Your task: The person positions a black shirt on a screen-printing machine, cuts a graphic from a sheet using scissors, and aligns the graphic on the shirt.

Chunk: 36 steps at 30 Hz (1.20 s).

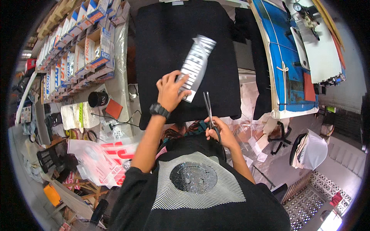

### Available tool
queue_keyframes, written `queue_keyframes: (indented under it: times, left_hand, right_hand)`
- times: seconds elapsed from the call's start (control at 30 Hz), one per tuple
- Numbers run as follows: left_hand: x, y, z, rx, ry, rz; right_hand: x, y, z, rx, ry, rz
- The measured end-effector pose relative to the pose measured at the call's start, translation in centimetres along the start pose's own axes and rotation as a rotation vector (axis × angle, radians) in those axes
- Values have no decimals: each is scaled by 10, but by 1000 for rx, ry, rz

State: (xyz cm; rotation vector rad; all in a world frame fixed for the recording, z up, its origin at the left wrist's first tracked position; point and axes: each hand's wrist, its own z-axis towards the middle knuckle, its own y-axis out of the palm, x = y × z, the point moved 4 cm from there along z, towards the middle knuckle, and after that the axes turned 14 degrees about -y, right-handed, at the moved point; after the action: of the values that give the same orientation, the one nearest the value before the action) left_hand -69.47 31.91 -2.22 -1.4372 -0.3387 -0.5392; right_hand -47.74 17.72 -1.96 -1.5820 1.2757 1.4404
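A black shirt (162, 42) is spread flat in front of me. On it lies a long printed transfer strip (196, 63), white with dark block lettering, slanting toward the upper right, its right side curling up. My left hand (171, 90), with a black watch on the wrist, holds the strip at its lower end, thumb and index finger on its surface. My right hand (221, 133) grips a pair of scissors (208, 107) by the handles. The blades point up and away, nearly together, just right of the strip's lower end and apart from it.
At left, cardboard boxes (90, 50) stand stacked beside a black cup (98, 99) and an orange-red square (114, 109). Printed plastic sheeting (104, 163) lies lower left. To the right are a blue board (283, 57) tied with white cord and paper scraps (256, 146) on the floor.
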Motion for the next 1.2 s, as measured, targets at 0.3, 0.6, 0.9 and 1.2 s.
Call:
queue_keyframes:
  times: [0.3, 0.6, 0.9, 1.2]
  left_hand:
    - [-9, -23, -35, 183, -44, -46]
    - [-19, -18, -41, 57, 23, -35]
    - [-20, 3, -51, 187, -79, 48]
    - [-23, 4, -53, 176, -85, 56]
  right_hand:
    - [35, 23, 5, -41, 113, 112]
    - [46, 39, 13, 80, 45, 0]
    - [46, 53, 21, 119, 13, -83]
    - [40, 54, 29, 113, -11, -155]
